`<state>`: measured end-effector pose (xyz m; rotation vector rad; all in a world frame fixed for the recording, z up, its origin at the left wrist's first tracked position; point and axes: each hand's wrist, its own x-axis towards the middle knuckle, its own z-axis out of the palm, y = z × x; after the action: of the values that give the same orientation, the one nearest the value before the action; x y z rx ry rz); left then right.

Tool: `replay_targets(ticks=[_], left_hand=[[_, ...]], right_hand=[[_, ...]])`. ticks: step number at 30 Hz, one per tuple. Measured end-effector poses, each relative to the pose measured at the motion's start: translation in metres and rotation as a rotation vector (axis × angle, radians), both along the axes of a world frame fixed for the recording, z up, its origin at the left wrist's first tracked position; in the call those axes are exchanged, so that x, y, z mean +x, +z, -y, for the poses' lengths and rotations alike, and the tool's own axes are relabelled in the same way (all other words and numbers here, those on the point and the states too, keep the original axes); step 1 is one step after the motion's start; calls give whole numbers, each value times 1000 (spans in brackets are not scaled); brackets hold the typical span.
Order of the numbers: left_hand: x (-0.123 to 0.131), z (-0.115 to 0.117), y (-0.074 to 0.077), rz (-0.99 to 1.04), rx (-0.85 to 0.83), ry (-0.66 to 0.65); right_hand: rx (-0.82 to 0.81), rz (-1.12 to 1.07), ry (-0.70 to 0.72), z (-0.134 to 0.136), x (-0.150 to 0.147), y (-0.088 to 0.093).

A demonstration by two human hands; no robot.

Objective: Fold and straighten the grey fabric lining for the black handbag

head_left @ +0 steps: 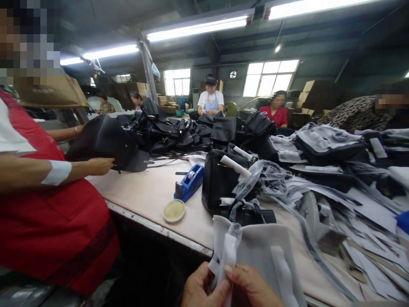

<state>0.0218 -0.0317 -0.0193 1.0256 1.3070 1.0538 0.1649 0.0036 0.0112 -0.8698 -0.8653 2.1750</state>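
At the bottom of the view, my left hand (203, 286) and my right hand (251, 285) pinch a strip of white wrapping (230, 249) from both sides. Clear plastic shows at its upper end; what lies inside it is hidden. Behind my fingers stands a large grey-white foam sheet (260, 236), with another rolled white piece against its right part. Just beyond is a black handbag (213, 181) with white paper and clear plastic film (255, 177) around its handles. A blue tape dispenser (189, 183) and a small round dish (174, 211) of yellowish material lie to the left.
A co-worker in a red apron (60, 230) stands close on the left, holding a black bag (108, 143). Black bags (174, 134) pile up along the table (140, 187). At right are a grey metal tape dispenser (322, 226) and loose paper strips (377, 251). Several people work farther back.
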Motion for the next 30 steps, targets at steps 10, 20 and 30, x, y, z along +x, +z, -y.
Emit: replay_targets(ticks=[10,20,30], left_hand=[[-7,0,2,201,-17,-101],[-21,-5,6,35,-61,-247],[-15,-10,27,-124,-7,-289]], right_hand=[[453,805,222,-7,53,8],[681,770,257,-11,47,35],[1610,944,380,-14,46,33]])
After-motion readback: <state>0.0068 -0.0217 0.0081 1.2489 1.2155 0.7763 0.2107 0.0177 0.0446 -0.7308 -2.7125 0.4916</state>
